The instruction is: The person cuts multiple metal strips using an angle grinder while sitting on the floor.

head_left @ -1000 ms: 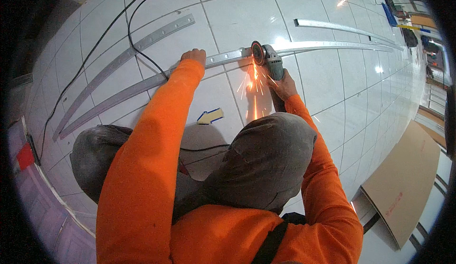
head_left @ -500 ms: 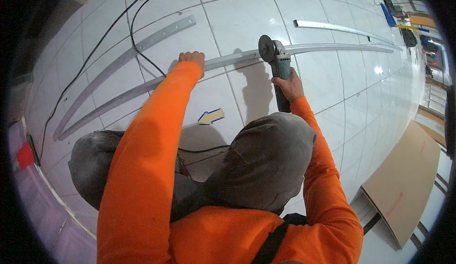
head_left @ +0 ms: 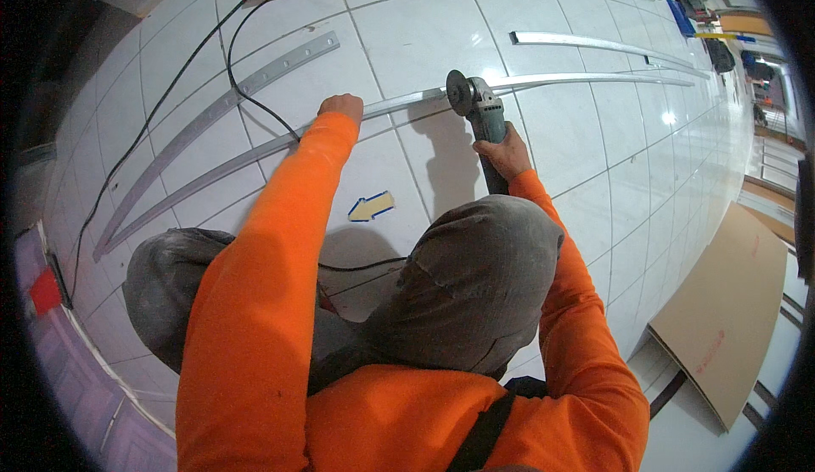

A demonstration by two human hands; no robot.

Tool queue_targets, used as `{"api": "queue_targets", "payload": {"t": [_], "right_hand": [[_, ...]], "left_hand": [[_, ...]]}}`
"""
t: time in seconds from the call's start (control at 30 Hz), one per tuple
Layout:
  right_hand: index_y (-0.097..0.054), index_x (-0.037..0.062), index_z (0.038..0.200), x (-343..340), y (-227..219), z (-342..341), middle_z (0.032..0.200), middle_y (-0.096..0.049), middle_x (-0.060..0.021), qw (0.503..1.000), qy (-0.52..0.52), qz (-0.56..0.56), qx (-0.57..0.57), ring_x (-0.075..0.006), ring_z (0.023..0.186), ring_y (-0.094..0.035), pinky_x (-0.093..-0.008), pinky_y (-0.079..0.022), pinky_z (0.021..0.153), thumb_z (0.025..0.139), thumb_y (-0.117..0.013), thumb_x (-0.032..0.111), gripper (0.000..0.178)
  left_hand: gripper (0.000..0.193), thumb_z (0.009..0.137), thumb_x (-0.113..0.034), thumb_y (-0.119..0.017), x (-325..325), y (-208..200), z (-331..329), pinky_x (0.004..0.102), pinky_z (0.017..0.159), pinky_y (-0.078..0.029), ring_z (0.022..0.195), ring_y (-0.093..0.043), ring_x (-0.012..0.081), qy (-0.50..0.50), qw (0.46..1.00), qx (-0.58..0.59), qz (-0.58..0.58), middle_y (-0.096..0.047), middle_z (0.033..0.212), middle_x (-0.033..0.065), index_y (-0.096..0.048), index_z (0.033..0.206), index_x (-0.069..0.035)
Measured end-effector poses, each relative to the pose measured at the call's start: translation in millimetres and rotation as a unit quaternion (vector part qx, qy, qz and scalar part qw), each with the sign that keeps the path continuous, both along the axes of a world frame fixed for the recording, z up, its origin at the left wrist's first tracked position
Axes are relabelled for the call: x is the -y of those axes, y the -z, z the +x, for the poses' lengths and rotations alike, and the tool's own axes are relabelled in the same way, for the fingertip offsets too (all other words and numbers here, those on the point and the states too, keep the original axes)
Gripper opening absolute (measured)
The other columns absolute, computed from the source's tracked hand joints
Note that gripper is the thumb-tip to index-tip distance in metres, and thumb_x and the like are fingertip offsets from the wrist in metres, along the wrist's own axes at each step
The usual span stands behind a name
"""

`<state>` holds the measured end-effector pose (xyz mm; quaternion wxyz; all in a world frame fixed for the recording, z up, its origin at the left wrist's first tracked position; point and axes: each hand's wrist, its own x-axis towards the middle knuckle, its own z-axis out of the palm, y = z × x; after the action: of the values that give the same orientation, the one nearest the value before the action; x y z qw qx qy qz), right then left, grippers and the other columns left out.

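- Left hand point(head_left: 341, 105) was down on the long silver metal strip point(head_left: 407, 101), knuckles up, fingers curled; whether it pinched the strip or only pressed it, could not tell.
- Right hand point(head_left: 508, 151) was wrapped around the body of the grey-green angle grinder point(head_left: 490, 128), thumb at its left side.
- Grinder stood near the right knee, its round dark disc point(head_left: 460, 92) up at the strip; contact could not be made out.
- Strip ran left to right across the glossy white tile floor point(head_left: 424, 35), under the thin black cable point(head_left: 263, 109) at the left.
- Handling, judged by eye: strip light for its length, stiff across short spans, springy over the whole, slick-faced, edges likely sharp. Best hold: flat from above, well clear of the disc.
- Grinder: probably dense and head-heavy, hard-shelled; best held round the body, behind the head.
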<state>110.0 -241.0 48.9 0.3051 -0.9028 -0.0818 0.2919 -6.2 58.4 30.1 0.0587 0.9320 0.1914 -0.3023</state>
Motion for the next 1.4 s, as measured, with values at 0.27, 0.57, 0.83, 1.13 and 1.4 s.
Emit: {"api": "queue_targets", "payload": {"t": [0.27,0.57,0.83,1.13,1.4], "right_hand": [[-0.052,-0.0018,0.112,10,18,5,0.097,-0.066,-0.0219,1.0,-0.021,0.017,0.01,-0.0325,0.088,-0.066,-0.0389,-0.052,0.079,0.064,-0.075,0.032,0.064],[-0.05,-0.004,0.114,5,16,5,0.103,-0.065,-0.026,0.998,-0.042,0.037,0.032,-0.0369,0.096,-0.064,-0.0403,-0.05,0.083,0.064,-0.075,0.035,0.067],[-0.05,-0.0022,0.117,-2,17,5,0.104,-0.065,-0.0251,1.0,-0.006,0.026,0.007,-0.0354,0.099,-0.064,-0.0398,-0.049,0.086,0.062,-0.073,0.036,0.071],[-0.052,-0.0028,0.11,-11,-11,3,0.094,-0.065,-0.0204,0.999,0.009,0.042,0.022,-0.0289,0.084,-0.066,-0.0374,-0.053,0.076,0.063,-0.074,0.027,0.06],[-0.052,-0.0043,0.112,4,-7,-6,0.096,-0.066,-0.0213,1.0,0.013,0.009,0.007,-0.0299,0.087,-0.066,-0.0377,-0.052,0.079,0.062,-0.075,0.03,0.065]], "left_hand": [[0.02,0.076,-0.007,-0.069,0,3,6,0.0403,0.082,-0.055,0.097,-0.067,0.0318,-0.002,1.0,-0.004,-0.002,-0.069,0.101,0.0168,-0.071,0.095,-0.004],[0.019,0.077,-0.009,-0.067,-2,11,5,0.0401,0.082,-0.055,0.097,-0.067,0.0304,-0.006,1.0,-0.018,0.0,-0.07,0.1,0.0144,-0.071,0.095,-0.008],[0.022,0.077,-0.012,-0.068,0,10,6,0.0396,0.082,-0.055,0.097,-0.066,0.0302,-0.002,0.999,-0.026,-0.023,-0.068,0.104,0.014,-0.068,0.099,-0.007],[0.045,0.074,-0.017,-0.074,6,32,-15,0.0486,0.084,-0.051,0.111,-0.056,0.0336,-0.016,0.996,0.085,0.021,-0.06,0.11,0.014,-0.055,0.113,-0.005],[0.049,0.073,-0.017,-0.074,1,23,-13,0.0436,0.089,-0.051,0.11,-0.057,0.0326,-0.013,0.999,0.045,-0.017,-0.057,0.116,0.013,-0.054,0.116,-0.009]]}}
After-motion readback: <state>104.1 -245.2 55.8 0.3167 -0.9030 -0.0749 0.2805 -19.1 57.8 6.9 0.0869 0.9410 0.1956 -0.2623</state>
